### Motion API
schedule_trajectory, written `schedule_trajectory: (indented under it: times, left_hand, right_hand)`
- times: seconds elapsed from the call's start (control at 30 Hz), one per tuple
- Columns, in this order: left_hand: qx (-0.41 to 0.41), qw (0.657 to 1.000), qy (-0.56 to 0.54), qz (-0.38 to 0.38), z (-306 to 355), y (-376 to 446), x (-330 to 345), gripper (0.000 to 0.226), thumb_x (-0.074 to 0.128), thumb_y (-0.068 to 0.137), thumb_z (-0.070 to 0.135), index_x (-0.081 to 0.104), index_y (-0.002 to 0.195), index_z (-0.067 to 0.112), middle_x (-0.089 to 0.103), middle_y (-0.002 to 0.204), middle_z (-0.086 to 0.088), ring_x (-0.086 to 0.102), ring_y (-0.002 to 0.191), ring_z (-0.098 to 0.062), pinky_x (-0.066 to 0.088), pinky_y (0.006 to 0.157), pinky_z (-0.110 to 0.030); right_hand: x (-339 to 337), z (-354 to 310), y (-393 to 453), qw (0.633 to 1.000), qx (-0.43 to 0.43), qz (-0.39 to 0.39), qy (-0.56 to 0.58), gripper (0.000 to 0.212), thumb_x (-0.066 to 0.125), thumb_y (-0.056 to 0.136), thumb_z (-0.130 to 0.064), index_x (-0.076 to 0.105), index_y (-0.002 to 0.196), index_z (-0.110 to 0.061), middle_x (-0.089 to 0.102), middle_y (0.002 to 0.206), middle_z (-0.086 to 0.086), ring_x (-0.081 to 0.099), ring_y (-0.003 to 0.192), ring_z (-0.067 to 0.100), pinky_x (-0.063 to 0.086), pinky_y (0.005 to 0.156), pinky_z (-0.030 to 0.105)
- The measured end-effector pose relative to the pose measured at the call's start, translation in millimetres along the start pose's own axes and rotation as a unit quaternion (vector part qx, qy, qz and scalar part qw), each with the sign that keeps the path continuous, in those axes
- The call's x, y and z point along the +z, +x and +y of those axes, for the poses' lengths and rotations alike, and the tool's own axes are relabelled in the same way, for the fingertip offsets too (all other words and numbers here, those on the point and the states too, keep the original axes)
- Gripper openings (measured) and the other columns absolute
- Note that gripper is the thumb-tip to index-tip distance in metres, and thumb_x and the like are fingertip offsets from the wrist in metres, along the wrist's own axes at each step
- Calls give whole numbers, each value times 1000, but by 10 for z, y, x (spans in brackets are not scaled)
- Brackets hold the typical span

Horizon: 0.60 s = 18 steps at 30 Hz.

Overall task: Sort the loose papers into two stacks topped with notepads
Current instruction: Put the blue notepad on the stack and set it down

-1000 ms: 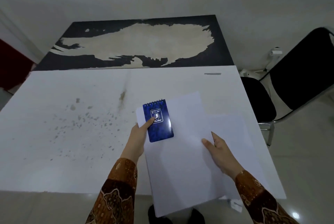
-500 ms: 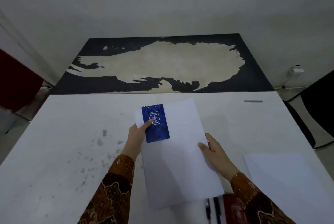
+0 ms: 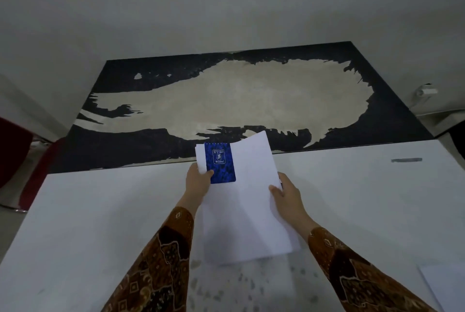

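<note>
A stack of white papers (image 3: 246,206) is held above the white table (image 3: 100,211), its far end reaching over the table's back edge. A small blue spiral notepad (image 3: 221,163) lies on the stack's far left corner. My left hand (image 3: 198,180) grips the stack's left edge, thumb pressing on the notepad's lower corner. My right hand (image 3: 286,193) grips the stack's right edge, thumb on top. Another white sheet (image 3: 442,284) lies on the table at the lower right corner of the view.
Beyond the white table stands a black table (image 3: 125,100) with a large worn pale patch. A grey mark (image 3: 406,160) sits on the white table's far right. Speckled stains (image 3: 251,284) dot the near surface. A red object (image 3: 12,155) is at the far left.
Both hands carried the stack with the notepad forward, toward the table's far edge. The view tilted up and left; the other sheet slid toward the lower right corner.
</note>
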<state>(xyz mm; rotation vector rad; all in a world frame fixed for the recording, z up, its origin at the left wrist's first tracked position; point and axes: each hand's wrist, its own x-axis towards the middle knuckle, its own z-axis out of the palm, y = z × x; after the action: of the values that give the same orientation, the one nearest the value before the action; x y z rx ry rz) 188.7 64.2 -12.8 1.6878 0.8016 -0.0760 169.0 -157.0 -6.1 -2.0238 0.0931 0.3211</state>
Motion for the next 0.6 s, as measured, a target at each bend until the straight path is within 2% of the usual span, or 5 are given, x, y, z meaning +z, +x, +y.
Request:
schedule_trajectory:
  times: [0.1,0.23,0.43,0.6]
  left_hand:
    - [32,997,53,51,-38,116,107,55,56,91,6,30,139,7,53,120,-7,55,111,-29,48,91,-39]
    - [73,980,159,93,-99,224,146,63,61,89,12,30,143,3,43,137,-17,40,128,-30,38,103,-38]
    - [73,967,239,49,-78,364,63,63,59,91,16,28,144,3,31,141,-20,32,130,-34,33,105,-39]
    - [62,962,262,39,-89,364,23,84,62,90,26,7,151,7,23,150,-19,23,137,-35,28,110,-42]
  right_hand:
    - [142,25,181,999,7,39,-37,40,49,96,-9,42,135,-12,53,132,6,52,121,23,38,99,26]
    - [258,162,325,992,19,66,-105,44,51,94,-7,41,138,-11,47,129,10,49,119,24,38,99,25]
    - [320,246,395,979,11,86,-183,51,50,96,-11,34,144,-8,39,132,11,39,121,22,36,102,24]
    - [257,277,439,974,1,49,-222,54,51,96,-12,31,145,-7,39,134,10,38,124,20,34,104,22]
